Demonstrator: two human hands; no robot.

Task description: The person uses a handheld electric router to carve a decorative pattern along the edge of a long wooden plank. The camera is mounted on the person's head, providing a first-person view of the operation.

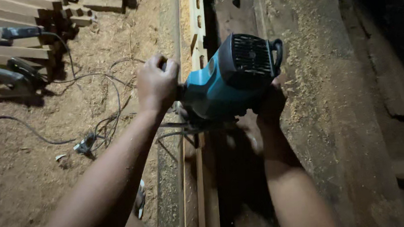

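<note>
- Near: I have my left hand (155, 83) clenched on the side handle of the teal router (230, 77), my right hand (271, 104) gripping its shaded far side.
- Middle: the router sits on the wooden rail (206, 185).
- Far: mortise slots (198, 17) already cut beyond it; the near stretch looks uncut.

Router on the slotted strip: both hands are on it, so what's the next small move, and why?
Probably ease the blue router a little further forward along the narrow wooden strip. The left hand and right hand each hold a side of it, cut slots show in the strip ahead, and sawdust lies on the bench beside it. The bit itself is hidden under the body.
</note>
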